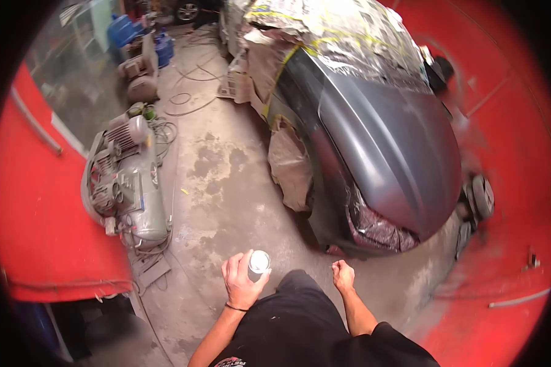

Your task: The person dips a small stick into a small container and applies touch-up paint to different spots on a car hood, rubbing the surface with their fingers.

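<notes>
My left hand [242, 282] is wrapped around a small round container [259, 262] with a white top, held upright in front of my body. Whether the white is a lid or its contents, I cannot tell. My right hand [343, 275] hangs lower right with its fingers curled together; anything in them is too small to make out. Ahead of both hands stands a car with a dark grey hood [386, 134]. Masking paper and plastic [349, 30] with yellow tape cover its windshield area. Brown paper [289, 162] wraps the front wheel, and plastic film [376, 223] covers the headlight.
An air compressor [144, 208] stands along the left wall, with hoses [165, 131] by it. More hose [193, 76] loops over the stained concrete floor [211, 183]. Blue jugs [123, 30] sit at the back left. A loose wheel [482, 196] is near the red right wall [508, 244].
</notes>
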{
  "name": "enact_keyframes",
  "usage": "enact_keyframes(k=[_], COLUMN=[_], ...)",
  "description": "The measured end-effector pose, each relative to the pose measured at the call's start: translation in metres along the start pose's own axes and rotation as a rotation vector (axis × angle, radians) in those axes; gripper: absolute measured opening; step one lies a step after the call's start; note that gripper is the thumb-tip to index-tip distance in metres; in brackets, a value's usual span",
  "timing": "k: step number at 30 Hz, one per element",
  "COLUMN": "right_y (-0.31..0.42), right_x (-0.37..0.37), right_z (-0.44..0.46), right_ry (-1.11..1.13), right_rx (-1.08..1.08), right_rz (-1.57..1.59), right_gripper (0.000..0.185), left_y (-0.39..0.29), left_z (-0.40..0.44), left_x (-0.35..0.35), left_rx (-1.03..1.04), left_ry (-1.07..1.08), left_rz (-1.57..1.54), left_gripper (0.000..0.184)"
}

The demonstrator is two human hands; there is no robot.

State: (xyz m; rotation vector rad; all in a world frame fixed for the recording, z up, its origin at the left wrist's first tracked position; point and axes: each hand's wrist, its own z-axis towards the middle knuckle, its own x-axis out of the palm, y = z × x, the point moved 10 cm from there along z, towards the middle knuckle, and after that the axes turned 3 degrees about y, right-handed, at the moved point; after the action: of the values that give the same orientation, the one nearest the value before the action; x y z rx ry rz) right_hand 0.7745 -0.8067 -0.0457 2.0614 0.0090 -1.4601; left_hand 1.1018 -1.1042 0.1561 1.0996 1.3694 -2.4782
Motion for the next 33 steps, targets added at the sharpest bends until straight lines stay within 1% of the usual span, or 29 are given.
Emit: enact_keyframes(k=[2, 5, 8, 11, 14, 17, 19, 21, 23, 25, 29, 30, 32, 33], right_y=[-0.022, -0.044, -0.064, -0.091, -0.09, -0.018, 0.017, 0.051, 0.102, 0.138, 0.18, 0.187, 0.201, 0.23], right_x=[0.017, 0.034, 0.051, 0.084, 0.112, 0.103, 0.1, 0.09, 0.066, 0.046, 0.009, -0.001, -0.013, -0.028], right_z=[-0.019, -0.055, -0.086, -0.094, -0.079, -0.019, 0.032, 0.075, 0.115, 0.147, 0.188, 0.193, 0.2, 0.205], right_ry=[0.016, 0.059, 0.178, 0.24, 0.277, 0.212, 0.065, -0.079, -0.053, -0.085, -0.157, -0.151, -0.169, -0.121], right_rx=[0.112, 0.239, 0.444, 0.531, 0.589, 0.568, 0.384, 0.238, 0.249, 0.199, 0.157, 0.201, 0.28, 0.273], right_rz=[0.0, -0.085, -0.178, -0.301, -0.296, -0.099, -0.044, 0.18, 0.314, 0.368, 0.414, 0.4, 0.664, 0.712], right_gripper=[0.019, 0.021, 0.027, 0.032, 0.034, 0.035, 0.037, 0.036, 0.029, 0.024, 0.019, 0.017, 0.014, 0.011], left_y=[0.009, 0.021, 0.032, 0.05, 0.063, 0.065, 0.064, 0.06, 0.055, 0.054, 0.054, 0.055, 0.055, 0.057], left_z=[0.023, 0.061, 0.106, 0.149, 0.194, 0.241, 0.268, 0.293, 0.316, 0.334, 0.371, 0.379, 0.399, 0.409], left_x=[-0.003, 0.005, 0.018, 0.032, 0.041, 0.049, 0.06, 0.069, 0.08, 0.093, 0.115, 0.121, 0.131, 0.135], left_rx=[0.04, 0.077, 0.081, 0.095, 0.08, 0.093, 0.129, 0.16, 0.177, 0.174, 0.178, 0.178, 0.194, 0.192], left_ry=[0.027, 0.068, 0.111, 0.136, 0.188, 0.207, 0.219, 0.235, 0.244, 0.268, 0.294, 0.301, 0.297, 0.299], left_rz=[-0.018, -0.059, -0.087, -0.067, -0.055, -0.064, -0.062, -0.064, -0.083, -0.112, -0.131, -0.139, -0.155, -0.161], left_gripper=[0.069, 0.069, 0.069, 0.071, 0.073, 0.073, 0.074, 0.075, 0.075, 0.076, 0.076, 0.076, 0.077, 0.076])
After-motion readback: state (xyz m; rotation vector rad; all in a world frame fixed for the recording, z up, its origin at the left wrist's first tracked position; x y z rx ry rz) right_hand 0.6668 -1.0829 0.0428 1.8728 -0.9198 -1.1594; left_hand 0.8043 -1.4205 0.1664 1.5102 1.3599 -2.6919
